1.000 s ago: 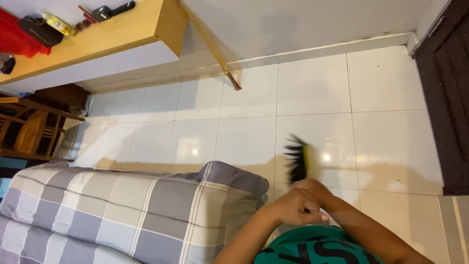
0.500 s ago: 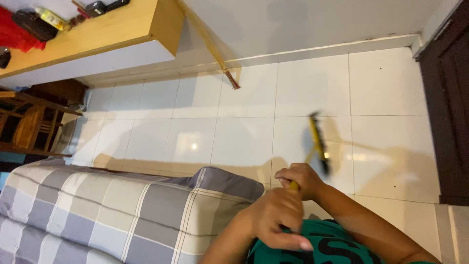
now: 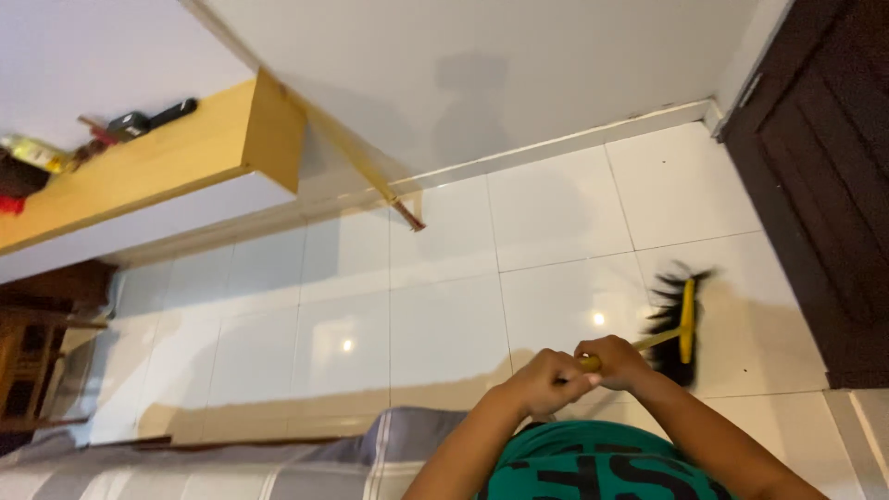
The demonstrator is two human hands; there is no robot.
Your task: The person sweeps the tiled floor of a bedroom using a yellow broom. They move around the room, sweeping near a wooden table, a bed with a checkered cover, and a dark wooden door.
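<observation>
Both my hands grip the yellow handle of a broom [image 3: 683, 319] in front of my green shirt. My left hand [image 3: 546, 381] holds the handle nearer my body. My right hand [image 3: 616, 361] holds it a little farther along. The broom's black bristle head rests on the white tiled floor [image 3: 444, 306] to the right, close to a dark wooden door [image 3: 824, 185]. The handle between my hands is mostly hidden by my fingers.
A light wooden shelf [image 3: 157, 167] on the left wall carries small items, and a thin wooden stick [image 3: 366, 171] leans from it to the floor. A striped grey mattress [image 3: 231, 468] lies at the bottom left. Dark wooden furniture [image 3: 37, 352] stands far left.
The broom head has swung to the right, toward the dark door. My view has turned right, so the mattress and shelf now sit farther left and lower.
</observation>
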